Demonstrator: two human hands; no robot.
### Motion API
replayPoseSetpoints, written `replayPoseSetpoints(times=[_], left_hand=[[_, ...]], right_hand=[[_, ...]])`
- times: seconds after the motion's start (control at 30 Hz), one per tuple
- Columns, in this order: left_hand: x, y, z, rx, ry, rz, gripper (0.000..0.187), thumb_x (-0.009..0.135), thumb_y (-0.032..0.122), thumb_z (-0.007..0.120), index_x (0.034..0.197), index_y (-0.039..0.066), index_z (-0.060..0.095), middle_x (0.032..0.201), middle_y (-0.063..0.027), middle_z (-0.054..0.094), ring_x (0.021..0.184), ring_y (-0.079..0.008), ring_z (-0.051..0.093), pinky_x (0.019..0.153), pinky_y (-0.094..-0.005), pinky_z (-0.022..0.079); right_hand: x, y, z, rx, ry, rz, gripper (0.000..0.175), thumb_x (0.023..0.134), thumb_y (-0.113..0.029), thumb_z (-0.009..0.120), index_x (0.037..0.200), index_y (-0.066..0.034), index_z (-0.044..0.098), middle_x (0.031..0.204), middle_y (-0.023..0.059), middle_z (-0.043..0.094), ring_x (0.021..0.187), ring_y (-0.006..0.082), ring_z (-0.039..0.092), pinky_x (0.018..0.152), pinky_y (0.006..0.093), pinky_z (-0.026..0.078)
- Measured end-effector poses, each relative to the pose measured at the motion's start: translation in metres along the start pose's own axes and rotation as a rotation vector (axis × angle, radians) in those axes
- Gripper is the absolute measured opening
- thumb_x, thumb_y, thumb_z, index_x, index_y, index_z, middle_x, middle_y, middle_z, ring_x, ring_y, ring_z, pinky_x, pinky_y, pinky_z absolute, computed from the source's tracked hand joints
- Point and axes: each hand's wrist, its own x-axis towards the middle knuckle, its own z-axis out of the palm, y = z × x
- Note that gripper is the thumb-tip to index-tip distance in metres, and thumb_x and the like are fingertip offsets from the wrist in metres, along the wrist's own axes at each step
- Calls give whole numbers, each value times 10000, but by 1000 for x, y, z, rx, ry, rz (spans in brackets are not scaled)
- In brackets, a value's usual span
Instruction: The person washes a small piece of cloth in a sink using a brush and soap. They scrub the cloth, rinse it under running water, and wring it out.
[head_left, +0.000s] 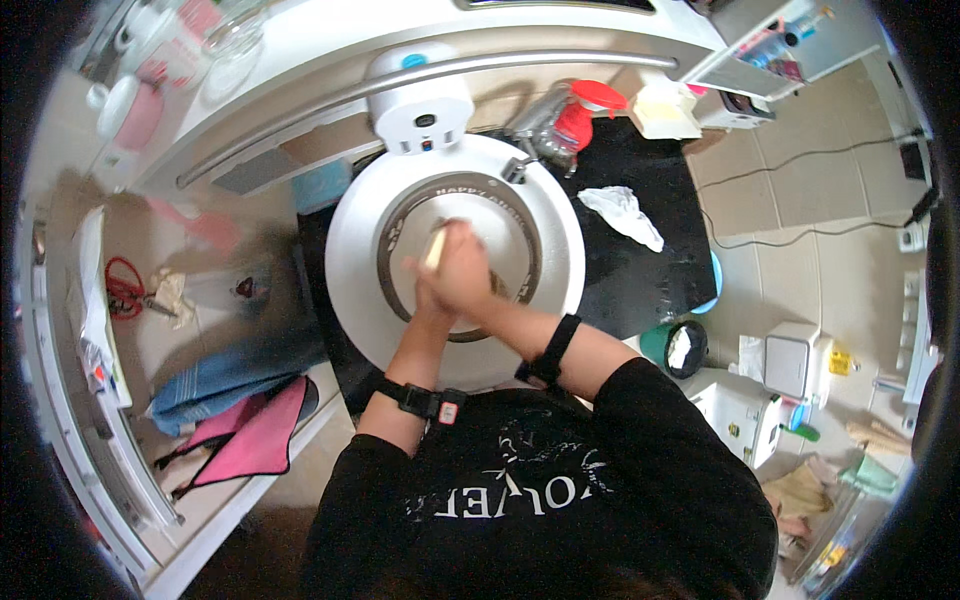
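Both my hands are together over a round white washbasin (356, 277) with a dark band of lettering inside its bowl. A pale yellow bar (435, 250), perhaps soap, lies between them. My right hand (465, 270) lies over my left hand (427, 289), with its fingers against the bar; most of the left hand is hidden beneath it and the picture is slightly blurred there. A metal faucet (516, 169) stands at the basin's upper right rim. Black straps are on both forearms.
On the black counter (637, 292) to the right lies a crumpled white cloth or tissue (622, 216). A bottle with a red top (598, 95) stands behind the faucet. A white dispenser (421, 112) is behind the basin, below a metal rail (525, 58). Blue and pink towels (255, 442) hang left.
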Motion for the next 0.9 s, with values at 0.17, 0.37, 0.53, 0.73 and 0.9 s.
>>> replayPoseSetpoints(times=[0.17, 0.37, 0.53, 0.73, 0.9], left_hand=[[2, -13, 7, 76, 103, 17, 495, 964, 417, 268, 1280, 52, 374, 1210, -76, 484, 1088, -221, 485, 932, -367, 398], [1, -8, -3, -219, -329, -18, 478, 957, 424, 276, 1285, 88, 367, 1207, -60, 468, 1111, -219, 455, 950, -386, 378], [-1, -16, 4, 45, 138, -125, 473, 966, 429, 237, 1261, 94, 394, 1197, -45, 490, 1114, -199, 457, 954, -377, 366], [3, 9, 6, -12, 105, -132, 492, 975, 401, 167, 1263, 79, 403, 1208, -77, 498, 1120, -241, 475, 977, -402, 362], [13, 10, 6, 43, 253, -102, 544, 962, 457, 163, 1225, 58, 423, 1177, -95, 508, 1085, -260, 496, 949, -398, 389]], right_hand=[[37, 19, 6, 109, -201, 397, 619, 690, -460, 696, 977, 37, 462, 968, 216, 555, 885, 331, 600, 745, 437, 472], [-5, 6, -2, 18, 74, -167, 619, 693, -450, 696, 999, 28, 448, 968, 202, 545, 834, 354, 605, 723, 437, 485], [56, 37, 9, 21, -277, 361, 731, 681, -535, 681, 1021, 69, 449, 963, 252, 572, 892, 389, 597, 760, 422, 486], [81, 79, -12, 1029, -421, 734, 658, 817, -602, 496, 1046, 14, 481, 877, 93, 553, 756, 180, 556, 689, 326, 486], [56, 52, -27, 1267, -421, 703, 466, 847, -386, 586, 1145, -71, 415, 909, 73, 547, 775, 175, 557, 685, 301, 475]])
